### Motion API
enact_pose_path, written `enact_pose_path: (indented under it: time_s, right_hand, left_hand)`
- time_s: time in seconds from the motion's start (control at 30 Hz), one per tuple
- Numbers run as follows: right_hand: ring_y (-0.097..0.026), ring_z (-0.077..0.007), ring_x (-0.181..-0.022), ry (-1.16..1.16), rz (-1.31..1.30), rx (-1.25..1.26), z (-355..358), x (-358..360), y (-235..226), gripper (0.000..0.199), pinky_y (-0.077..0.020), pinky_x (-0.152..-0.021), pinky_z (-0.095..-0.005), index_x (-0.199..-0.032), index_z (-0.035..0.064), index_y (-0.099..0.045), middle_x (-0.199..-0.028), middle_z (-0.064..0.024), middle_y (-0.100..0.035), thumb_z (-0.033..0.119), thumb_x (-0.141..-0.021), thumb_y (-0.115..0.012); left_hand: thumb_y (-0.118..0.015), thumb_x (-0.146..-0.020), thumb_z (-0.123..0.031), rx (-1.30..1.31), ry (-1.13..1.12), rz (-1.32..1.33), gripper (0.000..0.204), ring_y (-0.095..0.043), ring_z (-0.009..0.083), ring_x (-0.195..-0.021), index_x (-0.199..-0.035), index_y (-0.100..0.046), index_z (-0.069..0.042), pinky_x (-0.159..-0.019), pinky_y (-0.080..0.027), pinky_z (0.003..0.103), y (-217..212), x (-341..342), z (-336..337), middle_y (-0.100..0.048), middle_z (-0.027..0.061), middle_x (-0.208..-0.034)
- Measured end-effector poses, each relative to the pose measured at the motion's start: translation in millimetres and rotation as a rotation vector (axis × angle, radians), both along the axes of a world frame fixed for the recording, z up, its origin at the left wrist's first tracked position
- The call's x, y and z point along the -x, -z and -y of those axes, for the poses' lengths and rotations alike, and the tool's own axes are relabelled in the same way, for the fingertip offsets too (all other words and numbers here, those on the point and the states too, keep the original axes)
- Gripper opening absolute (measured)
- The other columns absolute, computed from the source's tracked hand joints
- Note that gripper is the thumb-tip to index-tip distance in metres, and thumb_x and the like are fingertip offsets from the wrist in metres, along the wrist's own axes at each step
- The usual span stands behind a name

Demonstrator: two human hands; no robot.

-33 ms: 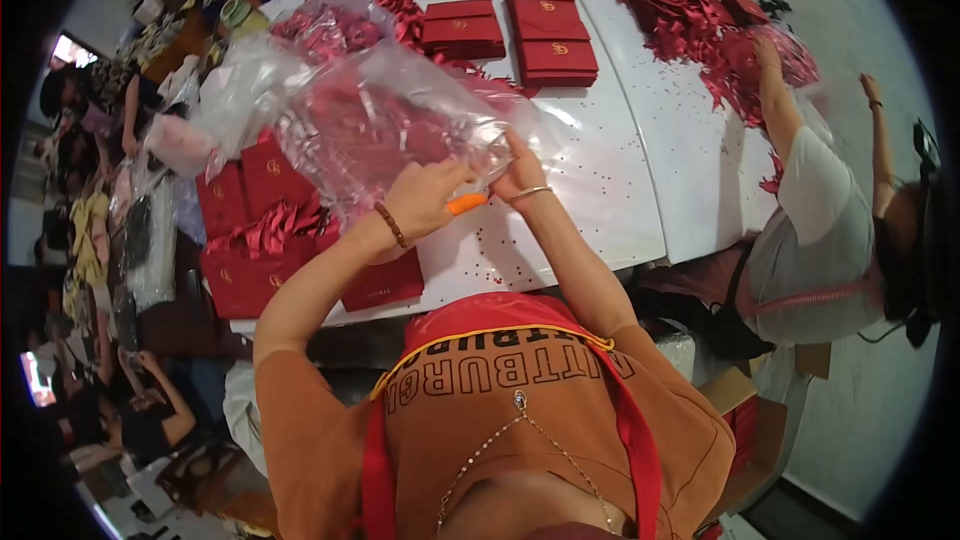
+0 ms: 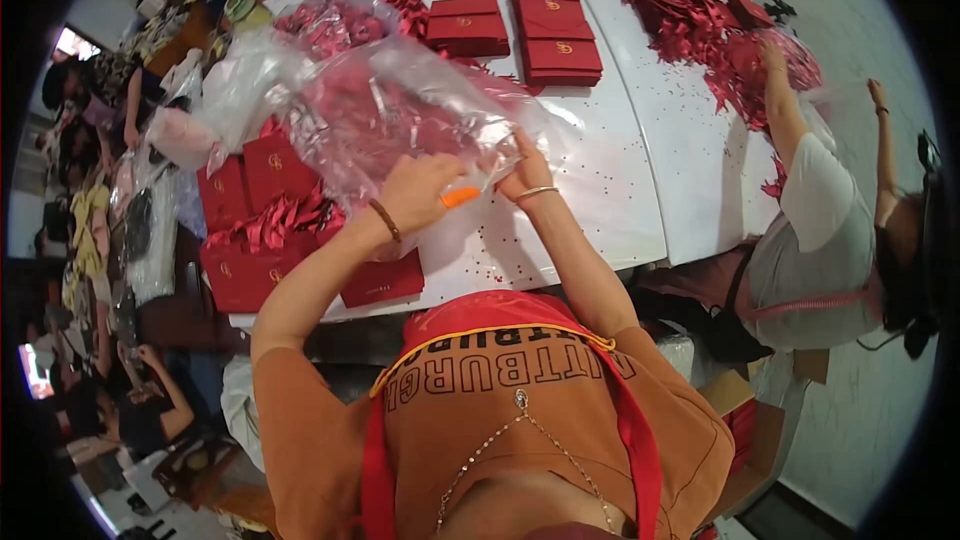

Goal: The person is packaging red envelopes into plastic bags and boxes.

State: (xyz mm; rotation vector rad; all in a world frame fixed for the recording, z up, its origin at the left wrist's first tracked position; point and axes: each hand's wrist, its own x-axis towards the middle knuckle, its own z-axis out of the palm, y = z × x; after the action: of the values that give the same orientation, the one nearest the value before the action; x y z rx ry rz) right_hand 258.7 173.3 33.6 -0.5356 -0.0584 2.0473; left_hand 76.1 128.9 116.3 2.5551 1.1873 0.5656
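Observation:
My left hand (image 2: 422, 188) is closed, with an orange piece (image 2: 460, 197), like a small tool's handle, sticking out of it. What the rest of that piece is stays hidden. My right hand (image 2: 522, 168) pinches the gathered edge of a large clear plastic bag (image 2: 385, 110). Red, ribbon-like contents show through the bag's film, which spreads over the table beyond both hands. Left of my left wrist stand red boxes (image 2: 275, 170) with gold marks, and a bunch of red ribbons (image 2: 285, 223) lies among them.
Stacked red boxes (image 2: 556, 35) stand beyond the bag on the white table (image 2: 600, 190), which is dotted with small red bits. A red ribbon heap (image 2: 690, 30) lies at the far right. A person (image 2: 820, 210) works there. An open carton (image 2: 765, 430) stands low at right.
My left hand and the orange piece have shifted slightly left and away from me. My right hand has moved a little to the right, still pinching the bag.

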Motion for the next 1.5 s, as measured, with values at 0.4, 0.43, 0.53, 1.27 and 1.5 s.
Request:
enact_pose_path:
  time_s: [0.4, 0.43, 0.53, 1.27, 1.5]
  right_hand:
    - [-0.051, -0.0256, -0.091, 0.081, 0.061, 0.038, 14.4, -30.0, 52.3, 0.033, -0.0445, -0.074, -0.0439, -0.116, 0.0174, -0.044, -0.107, -0.008, -0.052, 0.025, -0.085, -0.05]
    - [-0.051, -0.0256, -0.091, 0.068, 0.058, 0.039, 17.3, -31.0, 51.2, 0.033, -0.0445, -0.074, -0.0439, -0.116, 0.0174, -0.044, -0.107, -0.008, -0.052, 0.025, -0.085, -0.05]
    - [-0.049, -0.0289, -0.1, 0.145, 0.104, -0.034, 23.3, -34.5, 42.7, 0.047, -0.0426, -0.081, -0.0483, -0.125, 0.0242, -0.032, -0.119, -0.0113, -0.046, 0.005, -0.084, -0.043]
    - [-0.051, -0.0266, -0.103, 0.184, 0.575, -0.124, 56.8, -63.5, 46.5, 0.071, -0.0414, -0.082, -0.0403, -0.135, 0.0278, -0.006, -0.127, -0.0093, -0.041, 0.019, -0.083, -0.053]
    - [-0.054, -0.0131, -0.085, 0.179, 0.643, 0.016, 14.9, -71.9, 48.3, 0.041, -0.042, -0.066, -0.0284, -0.117, 0.0152, -0.044, -0.097, -0.0007, -0.056, 0.03, -0.081, -0.057]
  left_hand:
    - [-0.055, -0.077, -0.033, 0.227, -0.904, -0.08, 0.031, -0.056, 0.0312, -0.088, -0.097, -0.056, -0.009, -0.073, -0.044, 0.041, 45.3, 142.3, -27.6, -0.058, 0.0137, -0.095]
    - [-0.055, -0.077, -0.033, 0.228, -0.918, -0.081, 0.031, -0.056, 0.0312, -0.088, -0.097, -0.056, -0.009, -0.073, -0.044, 0.041, 47.0, 147.7, -28.7, -0.058, 0.0137, -0.095]
    - [-0.053, -0.079, -0.033, 0.226, -1.083, 0.048, 0.035, -0.055, 0.0317, -0.092, -0.105, -0.051, -0.01, -0.077, -0.043, 0.042, 53.9, 166.1, -37.5, -0.059, 0.0129, -0.098]
    - [-0.059, -0.076, -0.006, 0.403, -0.773, 1.227, 0.017, -0.054, 0.0105, -0.062, -0.092, -0.057, -0.001, -0.054, -0.043, 0.022, 75.7, 195.9, -90.5, -0.058, 0.0028, -0.075]
    - [-0.056, -0.075, 0.005, 0.48, -0.524, 1.292, 0.03, -0.058, 0.0154, -0.072, -0.104, -0.051, 0.003, -0.065, -0.048, 0.025, 63.4, 207.3, -85.8, -0.058, 0.0079, -0.085]
